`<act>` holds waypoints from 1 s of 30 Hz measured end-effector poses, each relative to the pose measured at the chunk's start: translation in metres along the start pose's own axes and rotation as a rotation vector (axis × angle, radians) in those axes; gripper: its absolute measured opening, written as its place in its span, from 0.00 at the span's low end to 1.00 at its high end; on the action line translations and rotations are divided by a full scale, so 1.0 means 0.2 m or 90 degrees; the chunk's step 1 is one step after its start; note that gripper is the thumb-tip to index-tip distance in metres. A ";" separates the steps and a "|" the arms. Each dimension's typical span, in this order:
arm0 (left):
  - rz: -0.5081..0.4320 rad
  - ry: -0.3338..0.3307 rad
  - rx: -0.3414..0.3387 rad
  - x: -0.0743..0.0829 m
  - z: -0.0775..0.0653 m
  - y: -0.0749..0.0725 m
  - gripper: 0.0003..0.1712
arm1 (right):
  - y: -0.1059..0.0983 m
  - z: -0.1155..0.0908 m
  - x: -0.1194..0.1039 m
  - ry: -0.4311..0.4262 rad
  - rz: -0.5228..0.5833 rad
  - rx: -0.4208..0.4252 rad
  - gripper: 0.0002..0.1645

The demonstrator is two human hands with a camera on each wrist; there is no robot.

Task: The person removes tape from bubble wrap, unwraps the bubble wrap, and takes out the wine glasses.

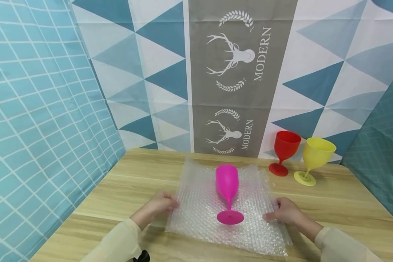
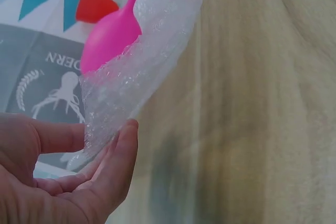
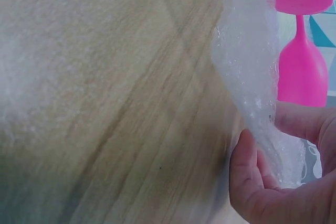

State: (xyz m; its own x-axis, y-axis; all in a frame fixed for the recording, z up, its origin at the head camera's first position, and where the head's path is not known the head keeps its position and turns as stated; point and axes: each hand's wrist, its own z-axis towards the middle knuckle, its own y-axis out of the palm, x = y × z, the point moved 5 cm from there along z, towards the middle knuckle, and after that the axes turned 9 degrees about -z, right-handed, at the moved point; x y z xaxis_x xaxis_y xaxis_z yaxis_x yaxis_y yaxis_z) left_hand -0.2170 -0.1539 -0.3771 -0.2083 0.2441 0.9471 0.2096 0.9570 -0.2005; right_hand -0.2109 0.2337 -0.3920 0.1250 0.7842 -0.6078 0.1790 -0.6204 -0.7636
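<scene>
A pink plastic goblet (image 1: 227, 182) lies on its side on a sheet of clear bubble wrap (image 1: 199, 218), its round foot toward me and its bowl toward the wall. My left hand (image 1: 160, 205) pinches the sheet's left edge between thumb and fingers. In the left wrist view, that edge of bubble wrap (image 2: 121, 95) rises between the thumb and fingertips. At the opposite side, my right hand (image 1: 285, 211) holds the right edge the same way. The right wrist view shows the bubble wrap (image 3: 249, 66) passing between thumb and fingers, with the pink goblet (image 3: 303, 72) beyond.
A red goblet (image 1: 285, 145) and a yellow goblet (image 1: 317, 154) stand upright at the back right of the wooden table (image 1: 118, 196). Behind the table hangs a patterned cloth (image 1: 229, 91). Blue checked cloth (image 1: 36, 109) borders the left side. A small black object (image 1: 143, 256) shows by the left sleeve.
</scene>
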 end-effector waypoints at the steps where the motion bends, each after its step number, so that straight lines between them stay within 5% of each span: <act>1: -0.009 -0.008 0.001 -0.01 0.00 0.00 0.04 | 0.00 0.00 0.00 -0.004 0.000 0.000 0.27; 11: -0.054 -0.041 0.009 -0.10 0.03 0.00 0.03 | -0.01 0.01 0.01 -0.015 -0.020 -0.011 0.33; 23: -0.045 -0.046 -0.018 -0.13 0.03 -0.02 0.04 | -0.02 0.01 0.03 -0.017 0.016 -0.039 0.18; 30: -0.039 -0.047 -0.051 -0.14 0.04 -0.03 0.06 | -0.02 0.02 0.04 0.025 0.078 -0.101 0.17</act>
State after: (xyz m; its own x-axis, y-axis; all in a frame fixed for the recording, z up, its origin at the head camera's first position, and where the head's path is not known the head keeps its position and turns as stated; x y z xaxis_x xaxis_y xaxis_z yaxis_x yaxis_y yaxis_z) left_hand -0.2198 -0.1646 -0.4041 -0.2921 0.1997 0.9353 0.2695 0.9555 -0.1199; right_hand -0.2137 0.2433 -0.3949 0.1934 0.7045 -0.6829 0.3111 -0.7041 -0.6383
